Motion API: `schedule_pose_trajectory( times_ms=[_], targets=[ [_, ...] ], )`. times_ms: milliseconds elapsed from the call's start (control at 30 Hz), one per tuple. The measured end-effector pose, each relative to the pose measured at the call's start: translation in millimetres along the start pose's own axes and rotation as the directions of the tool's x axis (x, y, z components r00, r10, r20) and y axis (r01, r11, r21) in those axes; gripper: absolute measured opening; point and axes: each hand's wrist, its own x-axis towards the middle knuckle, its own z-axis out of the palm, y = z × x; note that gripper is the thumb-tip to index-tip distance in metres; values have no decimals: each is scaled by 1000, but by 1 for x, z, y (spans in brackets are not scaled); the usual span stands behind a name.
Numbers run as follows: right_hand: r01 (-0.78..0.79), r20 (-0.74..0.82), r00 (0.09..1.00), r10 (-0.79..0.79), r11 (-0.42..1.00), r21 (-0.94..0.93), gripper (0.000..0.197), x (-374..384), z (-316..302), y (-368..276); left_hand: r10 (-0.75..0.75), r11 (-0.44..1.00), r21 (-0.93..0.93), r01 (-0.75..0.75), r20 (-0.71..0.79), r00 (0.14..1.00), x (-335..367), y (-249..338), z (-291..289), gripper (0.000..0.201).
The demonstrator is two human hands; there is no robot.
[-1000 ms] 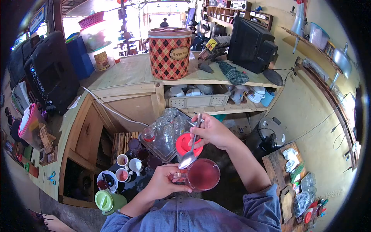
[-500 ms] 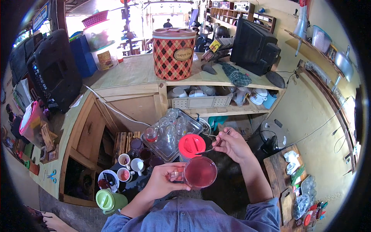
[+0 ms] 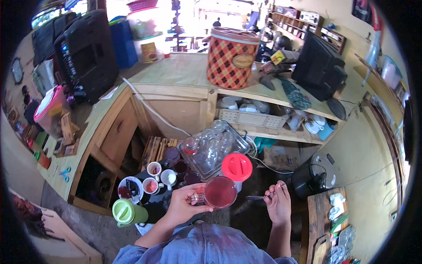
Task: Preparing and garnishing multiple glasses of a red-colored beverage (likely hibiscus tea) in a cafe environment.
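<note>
My left hand point(image 3: 188, 203) grips the handle of a clear glass mug point(image 3: 220, 192) filled with a dark red drink. Pinched in my right hand point(image 3: 278, 205) is a metal spoon point(image 3: 260, 197), apart from the mug and pointing left toward it. Just beyond the mug stands a container with a red lid point(image 3: 237, 166), its body partly hidden behind the mug. A metal tray point(image 3: 241, 148) with several upturned glasses lies farther back. To the left are white cups point(image 3: 168, 177), some with pinkish remains, and a green lidded pitcher point(image 3: 127, 212).
A wooden counter point(image 3: 176, 70) curves around the front, bearing a plaid bucket point(image 3: 233, 57), a black speaker point(image 3: 85, 55) and a dark monitor point(image 3: 318, 66). A shelf below holds a dish rack point(image 3: 252, 119). At right sit a black bin point(image 3: 314, 174) and a wooden board point(image 3: 314, 211).
My right hand has moved right and down with the spoon, away from the red lid and mug. The view has turned left, so the surroundings sit farther right.
</note>
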Motion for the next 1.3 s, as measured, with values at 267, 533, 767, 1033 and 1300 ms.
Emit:
schedule_pose_trajectory(
  times_ms=[267, 533, 767, 1033, 1300],
  targets=[
    [-156, -87, 982, 170, 978, 141, 2, 33, 1, 76, -75, 995, 45, 89, -247, 966, -61, -31, -36, 46],
    [282, 239, 943, -231, 937, -208, 29, 3, 108, 134, -98, 995, -50, 85, -471, 877, -102, -37, -50, 44],
    [842, 794, 311, -522, 539, 24, 43, -21, 102, 133, -59, 993, 45, 106, -588, 806, -108, -26, -63, 36],
    [877, 790, 304, -532, 480, -14, 54, -11, 124, 152, -45, 992, 56, 116, -688, 724, -99, -17, -59, 32],
    [644, 632, 657, -410, 742, -188, 31, 17, 148, 119, -45, 976, 141, 166, -614, 788, -94, -1, -67, 35]
  ],
)
